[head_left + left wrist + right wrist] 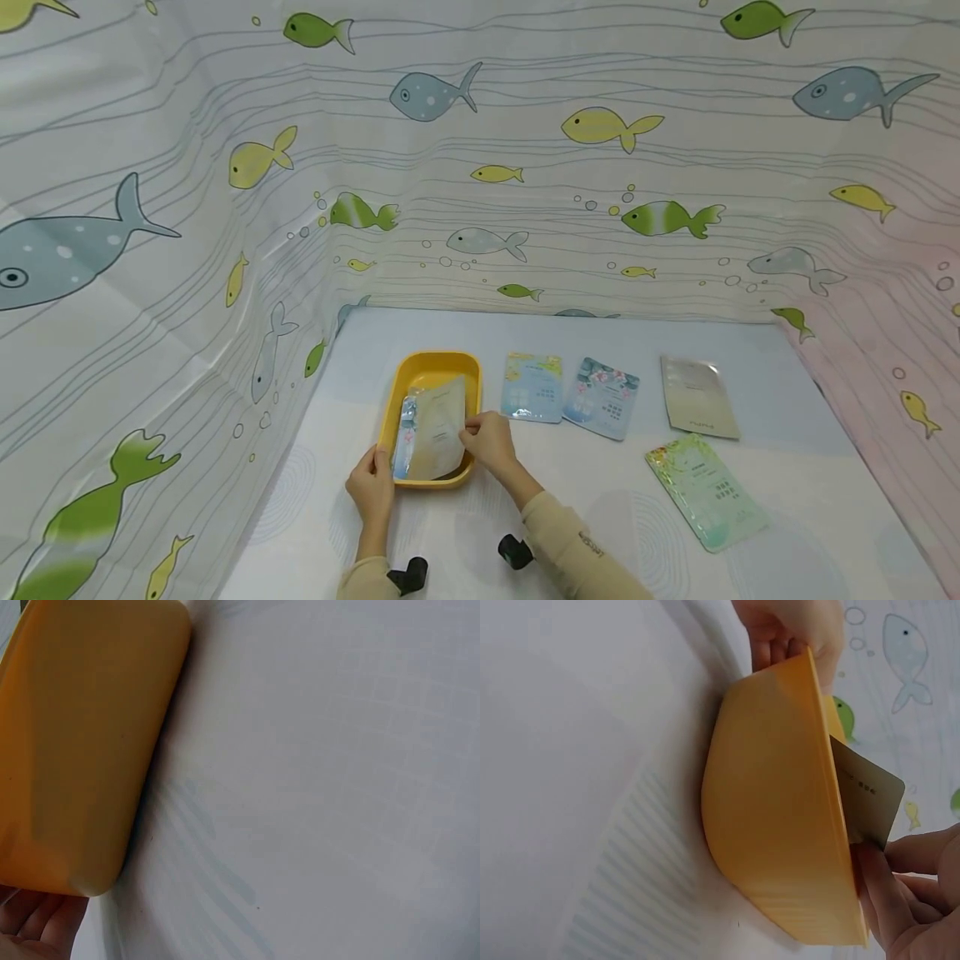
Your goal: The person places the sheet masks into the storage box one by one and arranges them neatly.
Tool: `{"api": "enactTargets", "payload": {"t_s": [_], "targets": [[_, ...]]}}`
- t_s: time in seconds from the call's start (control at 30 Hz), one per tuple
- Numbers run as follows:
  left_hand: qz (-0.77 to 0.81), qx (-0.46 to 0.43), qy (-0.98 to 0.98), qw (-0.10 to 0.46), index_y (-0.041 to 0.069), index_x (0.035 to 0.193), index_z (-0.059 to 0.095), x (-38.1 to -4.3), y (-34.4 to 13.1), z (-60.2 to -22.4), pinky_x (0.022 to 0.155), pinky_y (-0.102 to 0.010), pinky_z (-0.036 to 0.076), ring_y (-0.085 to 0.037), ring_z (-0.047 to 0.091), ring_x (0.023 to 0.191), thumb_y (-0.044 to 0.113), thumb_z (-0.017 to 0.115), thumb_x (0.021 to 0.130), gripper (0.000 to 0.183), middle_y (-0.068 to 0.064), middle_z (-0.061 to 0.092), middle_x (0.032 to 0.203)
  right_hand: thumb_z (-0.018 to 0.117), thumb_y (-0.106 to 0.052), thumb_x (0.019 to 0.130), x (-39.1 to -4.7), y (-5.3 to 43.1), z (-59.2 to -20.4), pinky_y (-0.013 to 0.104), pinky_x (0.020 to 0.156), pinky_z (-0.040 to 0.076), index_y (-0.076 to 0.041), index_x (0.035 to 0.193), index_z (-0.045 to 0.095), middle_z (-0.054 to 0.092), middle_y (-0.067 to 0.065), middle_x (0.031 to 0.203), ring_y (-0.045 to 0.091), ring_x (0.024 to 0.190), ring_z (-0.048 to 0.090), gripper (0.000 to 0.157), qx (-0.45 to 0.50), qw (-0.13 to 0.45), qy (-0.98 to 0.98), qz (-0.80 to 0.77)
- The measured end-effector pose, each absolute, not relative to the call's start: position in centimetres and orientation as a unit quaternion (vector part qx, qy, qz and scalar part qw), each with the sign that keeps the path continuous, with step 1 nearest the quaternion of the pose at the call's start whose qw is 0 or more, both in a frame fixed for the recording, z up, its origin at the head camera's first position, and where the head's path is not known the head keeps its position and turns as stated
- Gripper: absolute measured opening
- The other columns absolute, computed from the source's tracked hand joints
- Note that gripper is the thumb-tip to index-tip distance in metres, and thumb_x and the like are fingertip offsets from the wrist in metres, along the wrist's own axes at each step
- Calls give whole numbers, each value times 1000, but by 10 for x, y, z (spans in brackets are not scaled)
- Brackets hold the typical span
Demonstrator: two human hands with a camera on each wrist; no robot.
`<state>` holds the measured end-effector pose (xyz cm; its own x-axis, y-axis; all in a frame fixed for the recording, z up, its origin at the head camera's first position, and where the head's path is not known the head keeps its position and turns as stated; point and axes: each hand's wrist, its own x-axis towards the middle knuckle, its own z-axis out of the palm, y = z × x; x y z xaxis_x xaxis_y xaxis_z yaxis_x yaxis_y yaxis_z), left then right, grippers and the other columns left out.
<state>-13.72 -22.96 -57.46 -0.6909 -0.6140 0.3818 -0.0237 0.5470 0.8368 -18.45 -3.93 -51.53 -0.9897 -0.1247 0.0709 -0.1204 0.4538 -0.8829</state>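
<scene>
Where fish-printed sheeting [540, 196] walls in a pale table [592, 492], the left hand [371, 483] grips a yellow tray [441, 355] by its near-left corner while the right hand [492, 443] pinches the right edge of a beige packet [441, 427]. Partly inside the tray, the packet tilts above the rim, long axis running near to far, far end leaning slightly right.

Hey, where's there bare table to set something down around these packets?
A bare patch lies between the right sleeve and the green packet, below the pink-flowered packet outside the tray. Another strip runs between the yellow tray and the fish-print backdrop. It's crowded inside the tray, where the right hand grips a beige packet overlapping a blue one.
</scene>
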Motion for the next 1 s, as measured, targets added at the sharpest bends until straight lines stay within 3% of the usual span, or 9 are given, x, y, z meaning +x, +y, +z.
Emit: {"api": "enactTargets", "payload": {"t_s": [0.17, 0.3, 0.5, 0.73, 1.0], "targets": [[-434, 192, -811, 343, -9, 92, 70, -138, -229, -574, 61, -10, 39, -35, 65, 78, 0, 57, 86, 18, -23, 69, 84, 67, 0, 77, -183, -44, -514, 18, 46, 40, 5, 76, 71, 58, 1, 59, 8, 53, 48, 6, -70, -1, 879, -471], [-436, 193, -809, 344, -10, 94, 70, -138, -229, -574, 63, -9, 39, -36, 65, 80, 0, 57, 86, 18, -24, 69, 85, 67, 0, 77, -180, -45, -511, 16, 42, 31, 0, 70, 69, 52, -1, 53, 7, 49, 41, 7, -83, -17, 887, -454], [-437, 200, -809, 340, -10, 94, 70, -137, -228, -573, 64, -10, 40, -36, 65, 83, 1, 57, 86, 19, -24, 69, 87, 67, -2, 79, -177, -47, -512, 20, 54, 48, 5, 90, 73, 69, 10, 76, 14, 64, 58, 14, -85, -10, 890, -448], [-426, 198, -817, 335, -9, 93, 70, -137, -229, -574, 65, -34, 49, -35, 65, 82, 1, 56, 87, 18, -23, 69, 85, 66, 1, 79, -172, -48, -517, 20, 60, 48, 4, 91, 72, 66, 5, 74, 12, 67, 56, 14, -100, -7, 877, -469], [-414, 196, -816, 353, -8, 89, 71, -138, -229, -576, 63, -31, 47, -35, 65, 76, 2, 58, 86, 16, -21, 70, 79, 65, 2, 79, -171, -39, -520, 21, 63, 49, 6, 90, 71, 67, 7, 78, 14, 69, 59, 13, -132, -3, 843, -521]]}}
